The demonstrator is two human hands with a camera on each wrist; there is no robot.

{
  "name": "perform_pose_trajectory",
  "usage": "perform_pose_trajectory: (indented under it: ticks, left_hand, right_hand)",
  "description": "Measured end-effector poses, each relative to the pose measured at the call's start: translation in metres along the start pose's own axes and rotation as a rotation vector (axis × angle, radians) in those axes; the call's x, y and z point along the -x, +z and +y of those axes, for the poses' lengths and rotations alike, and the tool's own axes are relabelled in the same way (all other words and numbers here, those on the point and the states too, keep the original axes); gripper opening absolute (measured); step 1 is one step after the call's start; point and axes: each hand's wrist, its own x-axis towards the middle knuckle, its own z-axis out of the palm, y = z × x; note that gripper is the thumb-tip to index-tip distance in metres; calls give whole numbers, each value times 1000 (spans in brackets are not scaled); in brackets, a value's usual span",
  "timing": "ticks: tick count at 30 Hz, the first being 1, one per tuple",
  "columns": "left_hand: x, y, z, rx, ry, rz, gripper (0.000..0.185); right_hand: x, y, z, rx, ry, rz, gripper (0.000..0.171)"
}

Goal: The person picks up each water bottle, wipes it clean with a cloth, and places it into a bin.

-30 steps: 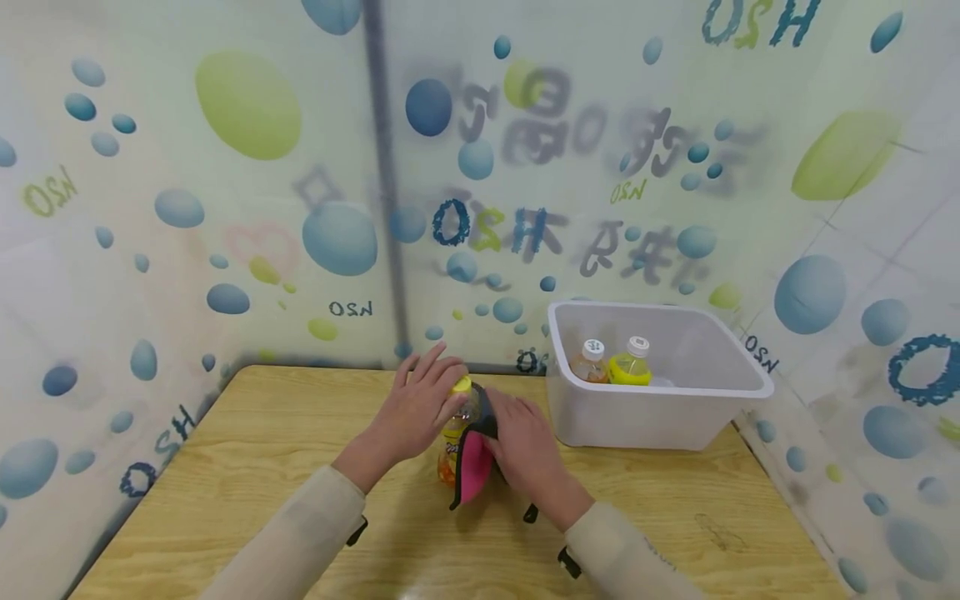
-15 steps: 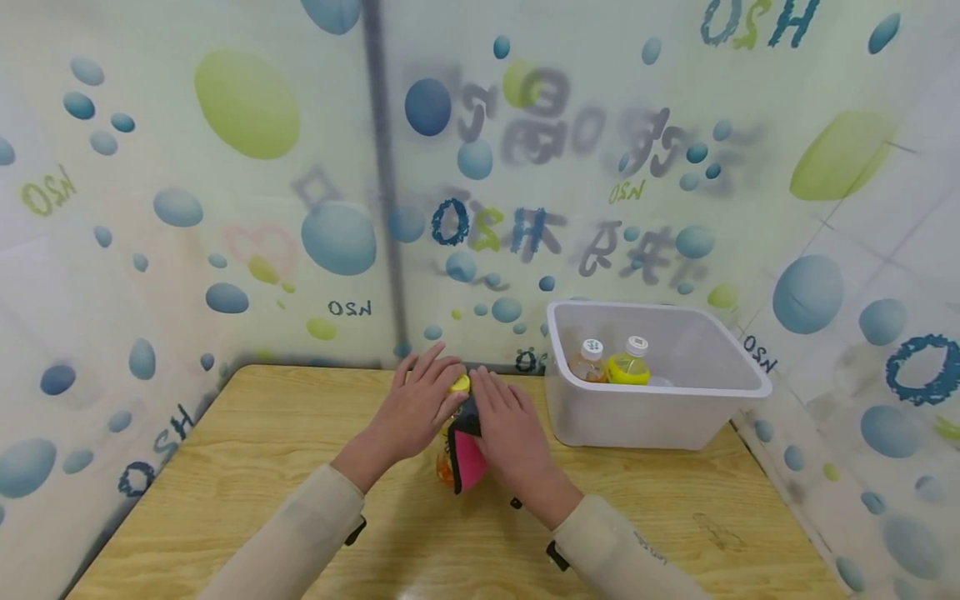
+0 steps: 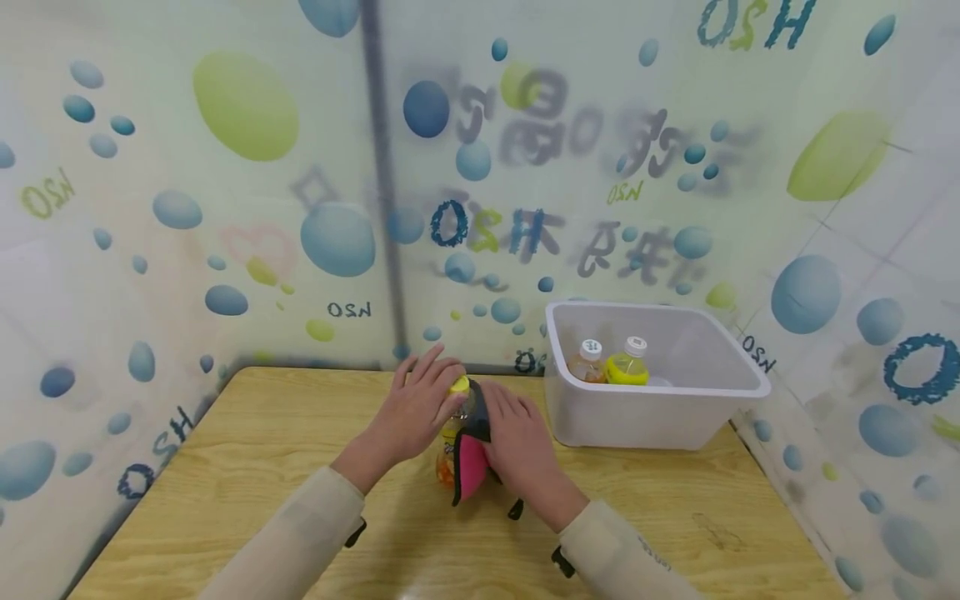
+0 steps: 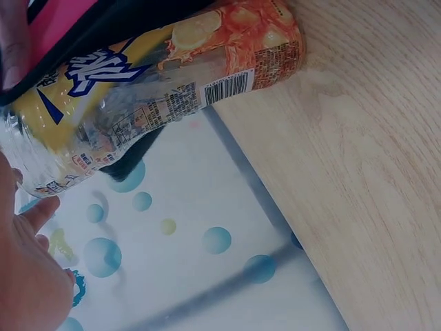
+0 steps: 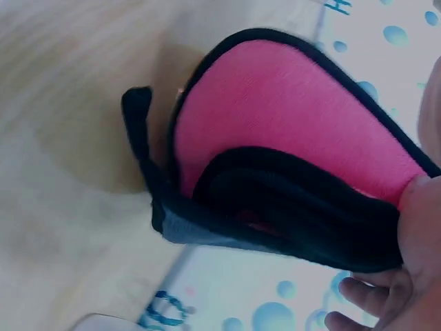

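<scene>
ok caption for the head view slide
Two hands, left hand and right hand, fit a pink black-edged sleeve around a yellow-capped drink bottle beside a white plastic bin.

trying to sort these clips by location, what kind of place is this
Probably a staged recording booth, not a home or shop. A wooden table is closed in on three sides by bubble-printed curtain walls. On it stand only a white plastic bin with two bottles and the bottle the hands work on.
</scene>
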Motion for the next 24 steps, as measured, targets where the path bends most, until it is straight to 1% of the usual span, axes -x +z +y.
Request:
perform_pose_trajectory:
  ticks: [3, 5, 10, 13, 16, 20, 24]
  left_hand:
    - [0, 1, -1, -8, 3, 6, 40]
    - [0, 2, -1, -7, 6, 11, 40]
    - [0, 3, -1, -1, 5, 24, 40]
    - [0, 3, -1, -1, 1, 27, 40]
    - [0, 4, -1, -11, 3, 30, 40]
    - [0, 4, -1, -19, 4, 33, 40]
    - [-1, 5, -1, -16, 4, 28, 40]
  right_hand:
    - [3, 9, 3, -44, 6, -27, 79]
    - [5, 15, 3, -60, 6, -60, 77]
    - [5, 29, 2, -63, 22, -150, 74]
    - [6, 42, -1, -46, 13, -217, 73]
    - [8, 55, -3, -12, -9, -257, 71]
    - [11, 69, -4, 48, -33, -252, 72]
    - [14, 78, -3, 91, -48, -299, 72]
